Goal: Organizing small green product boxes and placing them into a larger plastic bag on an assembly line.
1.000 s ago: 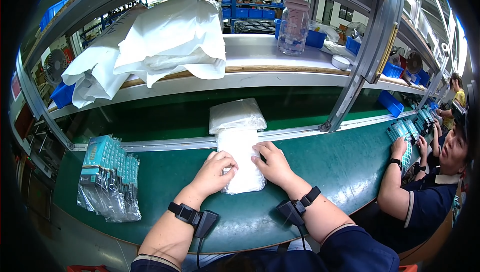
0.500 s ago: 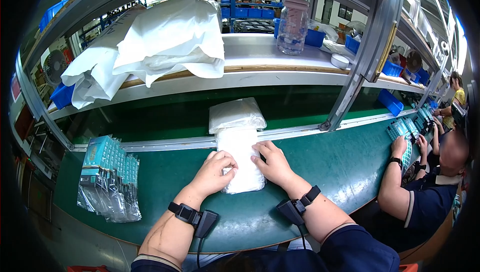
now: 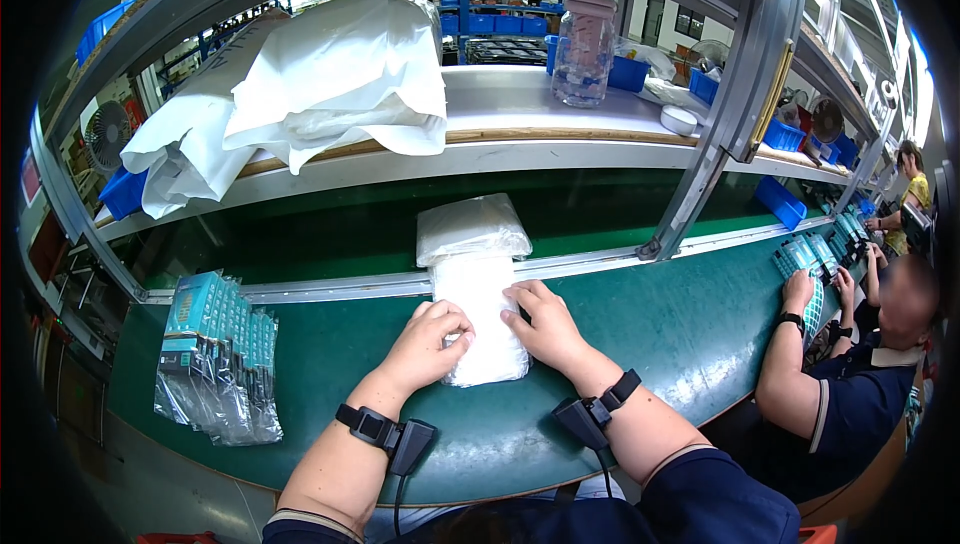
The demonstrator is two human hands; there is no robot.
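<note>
A stack of thin white plastic bags (image 3: 475,294) lies in front of me on the green bench, its far end under a bulging clear plastic packet (image 3: 474,229). Over the stack's left edge my left hand (image 3: 436,340) is curled, thumb and fingertips drawn together. Whether a fold of bag sits between them is too small to make out. My right hand (image 3: 546,324) rests at the stack's right edge, fingers bent, with thumb and forefinger apart. Both wrists carry black straps with small dark boxes and cables.
Teal-and-clear packaged items (image 3: 218,359) lie overlapped at the left. A metal rail (image 3: 590,265) crosses the bench below a shelf (image 3: 490,94) bearing large white sheets (image 3: 340,84) and a clear bottle (image 3: 584,49). A metal post (image 3: 700,184) stands right. A co-worker (image 3: 850,394) handles teal items there.
Almost nothing differs. Both hands stay at the same places on the white bags, and the view has shifted very slightly.
</note>
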